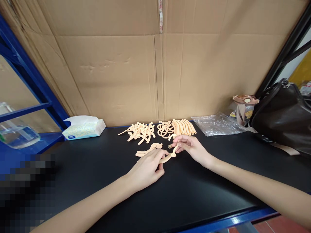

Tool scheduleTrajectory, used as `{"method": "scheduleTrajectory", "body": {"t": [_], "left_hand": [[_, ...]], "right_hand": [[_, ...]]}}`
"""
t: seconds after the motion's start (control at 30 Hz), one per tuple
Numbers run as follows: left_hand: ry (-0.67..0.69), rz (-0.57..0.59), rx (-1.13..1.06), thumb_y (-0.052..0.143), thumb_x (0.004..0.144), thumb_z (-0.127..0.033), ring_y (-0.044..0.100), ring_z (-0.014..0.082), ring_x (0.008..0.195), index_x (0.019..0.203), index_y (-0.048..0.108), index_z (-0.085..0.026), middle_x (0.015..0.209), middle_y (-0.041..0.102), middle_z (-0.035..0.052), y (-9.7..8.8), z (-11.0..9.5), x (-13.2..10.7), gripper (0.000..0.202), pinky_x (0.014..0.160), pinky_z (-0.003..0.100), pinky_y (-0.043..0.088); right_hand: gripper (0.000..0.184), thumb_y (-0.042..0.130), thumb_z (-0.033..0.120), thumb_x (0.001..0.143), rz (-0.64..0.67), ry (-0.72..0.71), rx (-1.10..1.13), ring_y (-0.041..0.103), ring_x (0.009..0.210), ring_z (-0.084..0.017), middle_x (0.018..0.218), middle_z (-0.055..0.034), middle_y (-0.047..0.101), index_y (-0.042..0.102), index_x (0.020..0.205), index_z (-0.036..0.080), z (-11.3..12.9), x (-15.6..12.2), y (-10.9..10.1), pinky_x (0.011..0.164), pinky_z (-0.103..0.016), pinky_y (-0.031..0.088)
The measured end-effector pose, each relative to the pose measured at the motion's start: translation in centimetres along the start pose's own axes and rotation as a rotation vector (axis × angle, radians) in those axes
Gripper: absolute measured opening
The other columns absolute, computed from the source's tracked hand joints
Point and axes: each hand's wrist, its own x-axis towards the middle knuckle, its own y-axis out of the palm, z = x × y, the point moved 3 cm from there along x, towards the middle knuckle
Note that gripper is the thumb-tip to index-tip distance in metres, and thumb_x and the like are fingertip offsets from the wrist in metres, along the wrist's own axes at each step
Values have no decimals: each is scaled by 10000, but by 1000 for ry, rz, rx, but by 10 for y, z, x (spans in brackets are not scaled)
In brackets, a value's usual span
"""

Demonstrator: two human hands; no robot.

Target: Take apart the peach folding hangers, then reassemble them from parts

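Head camera: single view, from the wearer's head on the near-edge side, tilted forward and down
Black table (209, 191): seen from close above; far edge across mid-view, near edge only at lower right
Cardboard wall (107, 74): faced squarely, behind the far edge, filling the upper half
Left hand (148, 165), right hand (193, 149): near mid-view, between both edges

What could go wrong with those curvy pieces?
The peach pieces held between the left hand and the right hand look thin, so they might slip or bend. The tangled heap lies right beside the neat row; a bump could mix them.
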Motion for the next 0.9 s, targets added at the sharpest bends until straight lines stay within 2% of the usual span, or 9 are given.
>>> {"method": "scheduleTrajectory", "body": {"t": [0.17, 0.3, 0.4, 0.67, 0.9], "left_hand": [[-18, -21, 34, 412, 791, -69, 593, 193, 940, 1115, 523, -223, 1016, 610, 44, -1, -1, -1, 375, 746, 293, 497], [-14, -16, 21, 498, 871, -230, 608, 180, 845, 1043, 572, -217, 939, 622, 26, -2, -2, 0, 188, 715, 286, 498], [1, 4, 23, 467, 925, -319, 603, 169, 814, 980, 593, -217, 891, 623, 13, -2, -2, 0, 172, 686, 274, 478], [9, 36, 41, 444, 938, -262, 580, 156, 799, 902, 565, -208, 860, 602, 1, 0, -1, 0, 137, 658, 258, 439], [-5, 59, 34, 417, 944, -260, 575, 128, 651, 829, 522, -196, 814, 633, -17, 1, -1, -1, 168, 559, 250, 382]], "right_hand": [[300, 611, 475, 792, -17, -11, -7, 630, 667, -128, 851, -43, 666, 626, 847, 180, -2, 0, 1, 710, -339, 552], [305, 613, 459, 791, -10, 44, 12, 635, 702, -138, 860, -44, 654, 644, 921, 185, -4, 0, 2, 705, -330, 552], [289, 651, 399, 772, -3, 64, 2, 624, 710, -132, 846, -25, 631, 636, 975, 194, -3, -1, 3, 685, -311, 552], [324, 682, 372, 747, 36, 58, -3, 621, 785, -150, 872, -25, 613, 624, 1018, 204, -5, -1, 5, 678, -311, 556], [335, 700, 366, 737, 49, 61, 35, 625, 795, -145, 884, -31, 626, 589, 1003, 194, -11, 1, 4, 737, -331, 548]]}}
